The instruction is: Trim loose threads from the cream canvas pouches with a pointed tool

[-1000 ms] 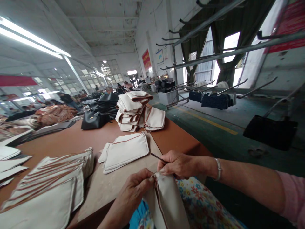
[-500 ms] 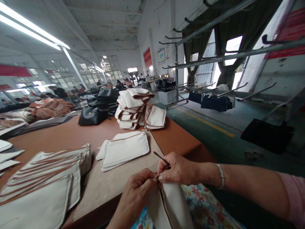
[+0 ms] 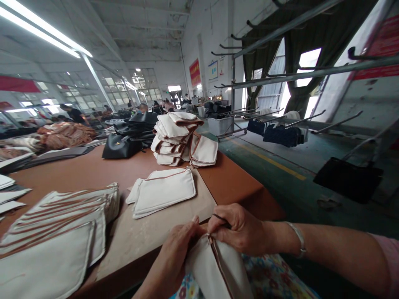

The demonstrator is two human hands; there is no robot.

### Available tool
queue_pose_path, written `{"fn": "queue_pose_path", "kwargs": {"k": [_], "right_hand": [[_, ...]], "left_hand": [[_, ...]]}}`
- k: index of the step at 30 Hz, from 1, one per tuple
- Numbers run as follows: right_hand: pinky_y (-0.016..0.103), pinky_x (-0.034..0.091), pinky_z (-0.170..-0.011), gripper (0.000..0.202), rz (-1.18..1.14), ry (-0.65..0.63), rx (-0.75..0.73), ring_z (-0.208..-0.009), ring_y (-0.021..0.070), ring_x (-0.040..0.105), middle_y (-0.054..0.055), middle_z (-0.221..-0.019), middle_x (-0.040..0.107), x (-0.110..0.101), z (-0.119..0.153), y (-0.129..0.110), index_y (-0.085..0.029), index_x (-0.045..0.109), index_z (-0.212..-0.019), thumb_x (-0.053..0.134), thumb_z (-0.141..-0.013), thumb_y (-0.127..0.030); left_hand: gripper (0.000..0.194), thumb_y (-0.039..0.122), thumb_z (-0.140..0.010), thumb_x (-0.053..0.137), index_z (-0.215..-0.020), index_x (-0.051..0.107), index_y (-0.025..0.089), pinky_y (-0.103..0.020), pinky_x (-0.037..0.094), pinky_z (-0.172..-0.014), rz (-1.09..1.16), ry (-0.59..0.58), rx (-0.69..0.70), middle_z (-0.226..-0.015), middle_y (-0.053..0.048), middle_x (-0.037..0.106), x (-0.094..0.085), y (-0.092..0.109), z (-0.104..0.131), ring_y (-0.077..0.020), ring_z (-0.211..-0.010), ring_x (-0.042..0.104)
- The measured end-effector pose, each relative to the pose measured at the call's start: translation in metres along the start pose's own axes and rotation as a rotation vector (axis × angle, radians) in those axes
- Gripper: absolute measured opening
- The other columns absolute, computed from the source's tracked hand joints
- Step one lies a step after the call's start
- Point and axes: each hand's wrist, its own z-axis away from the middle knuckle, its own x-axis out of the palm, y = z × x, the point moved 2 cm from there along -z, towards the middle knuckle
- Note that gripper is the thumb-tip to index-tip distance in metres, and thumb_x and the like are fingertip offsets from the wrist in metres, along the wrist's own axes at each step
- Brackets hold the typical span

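A cream fabric pouch [image 3: 201,259] with a brown zip strip down its middle hangs at my lap, its top end between both hands. My left hand [image 3: 179,245] grips the pouch's left side, thumb raised along the upper edge and the other fingers mostly hidden behind. On the other side, my right hand [image 3: 240,228] is closed, pinching the top corner by the end of the zip. A thin dark tool [image 3: 220,217] pokes out of the same fist; its kind I cannot make out.
More cream pouches [image 3: 165,191] lie flat on the brown table [image 3: 230,174]. A fanned row of pouches [image 3: 52,257] is at left, with a tall pouch stack [image 3: 171,137] behind. Black bags [image 3: 121,145] sit farther back. A metal rack [image 3: 286,79] holding bags stands at right.
My left thumb has lifted from its pinch and the left hand has spread around the pouch. My right hand has dropped slightly, and the dark tool shows less above the fist.
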Motion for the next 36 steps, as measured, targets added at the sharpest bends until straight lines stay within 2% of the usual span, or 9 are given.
{"fn": "queue_pose_path", "kwargs": {"k": [5, 10, 13, 18, 22, 26, 31, 34, 36], "right_hand": [[0.024, 0.042, -0.065, 0.013, 0.156, -0.042, -0.277, -0.068, 0.0132, 0.053, 0.003, -0.072, 0.054, -0.003, 0.004, 0.002, -0.017, 0.057, -0.08, 0.05, -0.091, -0.019], [0.024, 0.04, -0.061, 0.009, 0.185, -0.03, -0.373, -0.065, 0.013, 0.051, 0.003, -0.071, 0.055, -0.003, 0.009, 0.009, -0.017, 0.058, -0.086, 0.051, -0.09, -0.02], [0.022, 0.042, -0.061, 0.005, 0.12, -0.042, -0.277, -0.064, 0.0116, 0.052, 0.002, -0.073, 0.057, -0.006, 0.011, 0.009, -0.017, 0.058, -0.089, 0.056, -0.085, -0.02], [0.02, 0.043, -0.06, 0.049, -0.019, -0.132, 0.05, -0.067, 0.0098, 0.049, -0.001, -0.081, 0.057, -0.02, 0.012, 0.003, -0.015, 0.055, -0.111, 0.073, -0.066, -0.022], [0.017, 0.037, -0.052, 0.036, -0.271, -0.239, 0.33, -0.06, 0.0071, 0.045, -0.002, -0.073, 0.053, -0.029, 0.011, 0.005, -0.011, 0.06, -0.102, 0.065, -0.083, -0.041], [0.018, 0.025, -0.036, 0.053, -0.268, -0.371, 0.5, -0.04, 0.0044, 0.031, -0.005, -0.059, 0.047, -0.033, 0.009, 0.014, -0.012, 0.063, -0.093, 0.045, -0.091, -0.062], [0.016, 0.024, -0.037, 0.045, -0.205, -0.55, 0.511, -0.041, 0.0042, 0.033, -0.008, -0.055, 0.04, -0.03, 0.006, 0.019, -0.015, 0.058, -0.083, 0.06, -0.084, -0.06], [0.015, 0.026, -0.042, 0.041, -0.178, -0.504, 0.386, -0.048, 0.0042, 0.035, -0.007, -0.058, 0.041, -0.025, 0.006, 0.017, -0.014, 0.057, -0.077, 0.062, -0.085, -0.054], [0.015, 0.026, -0.045, 0.039, -0.153, -0.445, 0.314, -0.052, 0.0044, 0.035, -0.006, -0.059, 0.042, -0.021, 0.007, 0.017, -0.013, 0.055, -0.072, 0.063, -0.085, -0.048]], "left_hand": [[0.052, 0.059, -0.068, 0.076, -0.074, 0.076, 0.007, -0.025, 0.041, -0.054, 0.043, -0.233, -0.093, -0.06, -0.009, 0.068, 0.01, 0.008, 0.008, -0.0168, -0.056, 0.058], [0.049, 0.057, -0.066, 0.078, -0.08, 0.077, 0.01, -0.025, 0.043, -0.057, 0.008, -0.304, -0.081, -0.067, -0.008, 0.07, 0.015, 0.008, 0.013, -0.0178, -0.061, 0.06], [0.046, 0.057, -0.066, 0.078, -0.076, 0.075, 0.012, -0.025, 0.043, -0.058, -0.065, -0.266, -0.05, -0.067, -0.006, 0.068, 0.014, 0.008, 0.014, -0.0163, -0.06, 0.056], [0.044, 0.057, -0.068, 0.077, -0.066, 0.065, 0.014, -0.02, 0.033, -0.053, -0.159, -0.239, -0.021, -0.06, 0.0, 0.056, 0.008, 0.01, 0.014, -0.0104, -0.055, 0.042], [0.038, 0.05, -0.079, 0.069, -0.07, 0.062, 0.014, -0.02, 0.031, -0.057, -0.326, -0.269, 0.078, -0.065, 0.002, 0.05, 0.005, 0.013, 0.013, -0.0109, -0.062, 0.038], [0.035, 0.047, -0.088, 0.058, -0.073, 0.061, 0.016, -0.022, 0.032, -0.059, -0.595, -0.278, 0.172, -0.068, 0.002, 0.048, 0.008, 0.016, 0.014, -0.0125, -0.065, 0.039], [0.03, 0.041, -0.09, 0.052, -0.07, 0.055, 0.019, -0.024, 0.034, -0.059, -0.884, -0.176, 0.297, -0.067, 0.002, 0.049, 0.015, 0.023, 0.017, -0.0153, -0.065, 0.042], [0.031, 0.039, -0.089, 0.054, -0.064, 0.051, 0.02, -0.025, 0.032, -0.058, -0.939, -0.131, 0.366, -0.065, 0.002, 0.048, 0.016, 0.022, 0.016, -0.0148, -0.063, 0.042], [0.034, 0.044, -0.088, 0.055, -0.064, 0.05, 0.02, -0.025, 0.03, -0.056, -0.891, -0.142, 0.328, -0.065, 0.003, 0.046, 0.012, 0.016, 0.013, -0.0143, -0.062, 0.039]]}}
